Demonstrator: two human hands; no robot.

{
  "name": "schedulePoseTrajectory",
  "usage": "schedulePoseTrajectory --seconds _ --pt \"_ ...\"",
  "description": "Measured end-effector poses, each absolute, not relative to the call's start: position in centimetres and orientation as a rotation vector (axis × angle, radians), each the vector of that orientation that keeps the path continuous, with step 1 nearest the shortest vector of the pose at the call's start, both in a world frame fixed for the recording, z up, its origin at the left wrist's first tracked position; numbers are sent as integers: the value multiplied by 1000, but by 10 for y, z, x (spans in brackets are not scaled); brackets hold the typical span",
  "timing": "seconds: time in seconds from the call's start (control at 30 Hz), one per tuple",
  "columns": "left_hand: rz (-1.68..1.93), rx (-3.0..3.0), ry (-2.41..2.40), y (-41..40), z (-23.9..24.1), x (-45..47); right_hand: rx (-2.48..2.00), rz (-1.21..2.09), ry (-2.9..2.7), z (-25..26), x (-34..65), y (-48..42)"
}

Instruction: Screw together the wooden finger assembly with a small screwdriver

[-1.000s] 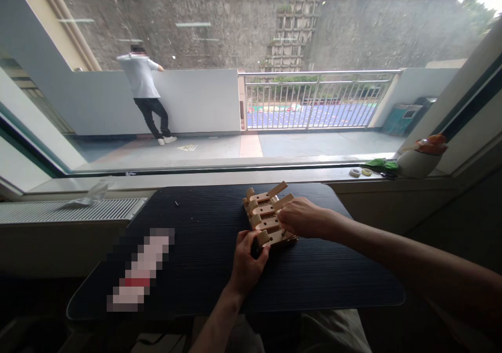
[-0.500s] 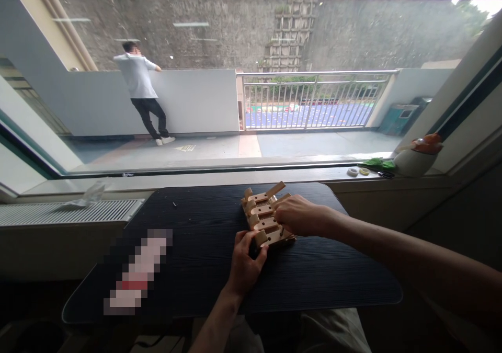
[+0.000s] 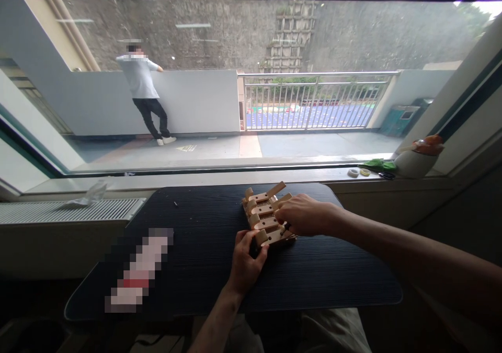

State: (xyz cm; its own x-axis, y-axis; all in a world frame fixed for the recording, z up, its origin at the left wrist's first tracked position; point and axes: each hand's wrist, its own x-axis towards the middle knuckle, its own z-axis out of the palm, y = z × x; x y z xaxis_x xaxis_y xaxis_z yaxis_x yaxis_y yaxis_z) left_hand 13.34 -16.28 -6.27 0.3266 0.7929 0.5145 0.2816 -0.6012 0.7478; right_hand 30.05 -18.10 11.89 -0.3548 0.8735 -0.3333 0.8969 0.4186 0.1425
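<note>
A light wooden frame [image 3: 269, 221] made of several parallel slats lies on the dark table. The slats have dark holes and upright rounded blocks at their left ends; one loose-looking strip sticks up at the far end. My left hand [image 3: 247, 256] grips the near left corner, its thumb and fingers round the end block. Over the right side of the frame, my right hand [image 3: 298, 216] is closed with its knuckles up. A short dark tool [image 3: 287, 227] shows under its fingers, pointing down at the nearest slat; its kind is mostly hidden by the hand.
The black table [image 3: 196, 269] has rounded corners. A pixelated pink item [image 3: 145, 269] and a tiny dark piece [image 3: 175, 203] lie on its left. Two tape rolls [image 3: 353, 172], a green cloth [image 3: 378, 164] and a white container [image 3: 415, 162] stand on the sill. A person [image 3: 140, 81] leans outside the window.
My right hand has shifted and tilted slightly, so the dark tool below its fingers shows more. My left hand and the wooden frame stay in place.
</note>
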Motion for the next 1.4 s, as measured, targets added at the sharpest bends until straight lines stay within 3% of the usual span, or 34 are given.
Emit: schedulePoseTrajectory --seconds 0.23,0.7,1.03,1.2,1.4 --pt "1240 2051 942 -163 -64 133 1483 -52 2387 108 301 -173" --pt "1203 2054 923 -164 -62 132 1925 -111 2412 106 331 -194" --pt "1110 2044 898 -162 -56 134 2463 -590 2535 53 390 -240" --pt "1070 2066 904 -162 -54 135 2739 -494 2575 24 400 -242" --pt "1055 2084 950 -161 -59 134 2615 -322 2868 18 384 -225"
